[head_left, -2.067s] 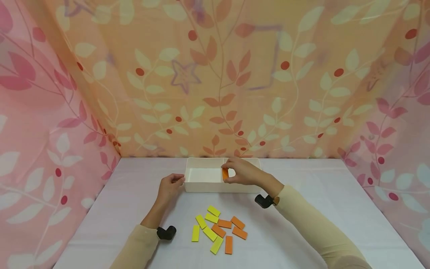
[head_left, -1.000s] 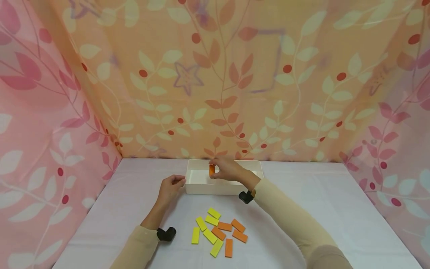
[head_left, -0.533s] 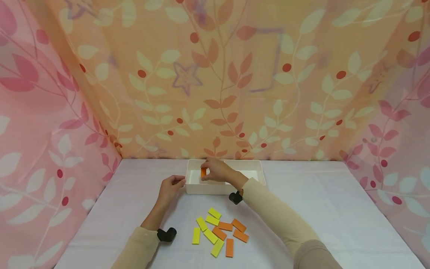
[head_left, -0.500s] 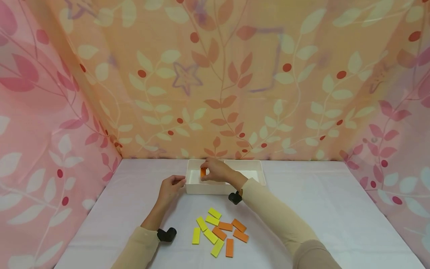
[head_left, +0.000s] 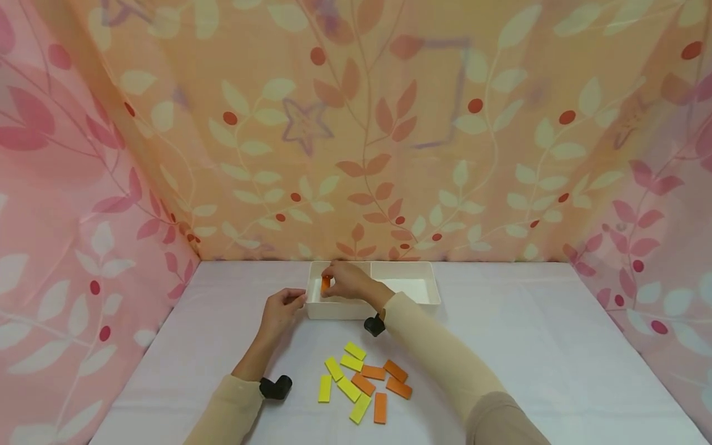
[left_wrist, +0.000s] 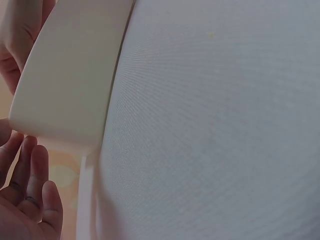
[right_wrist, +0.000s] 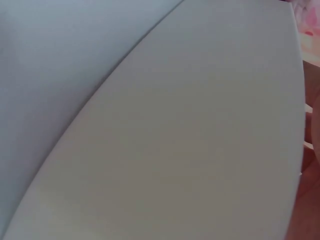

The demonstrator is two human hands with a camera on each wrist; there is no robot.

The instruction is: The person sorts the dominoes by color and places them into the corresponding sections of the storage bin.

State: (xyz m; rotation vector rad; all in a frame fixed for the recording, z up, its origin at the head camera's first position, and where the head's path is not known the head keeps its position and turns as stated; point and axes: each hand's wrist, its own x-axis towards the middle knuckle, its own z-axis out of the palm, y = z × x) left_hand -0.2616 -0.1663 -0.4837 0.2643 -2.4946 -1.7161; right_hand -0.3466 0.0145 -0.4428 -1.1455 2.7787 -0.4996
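Note:
My right hand reaches into the left compartment of a white two-compartment box. Between thumb and fingers it pinches a thin rectangular orange tile, standing upright near the left end. The left hand is at the box's left end; in the left wrist view its fingertips touch the end wall, fingers relaxed. The right wrist view mostly shows the box's front wall, which hides the tile; some fingers show past its edge.
In front of the box, several yellow tiles and several orange tiles lie loosely grouped on the white tablecloth. A divider splits the box. Patterned cloth stands behind and at both sides.
My right hand has carried the orange tile leftward, from around the divider to near the left end of the left compartment. The left hand has stayed at the box's end.

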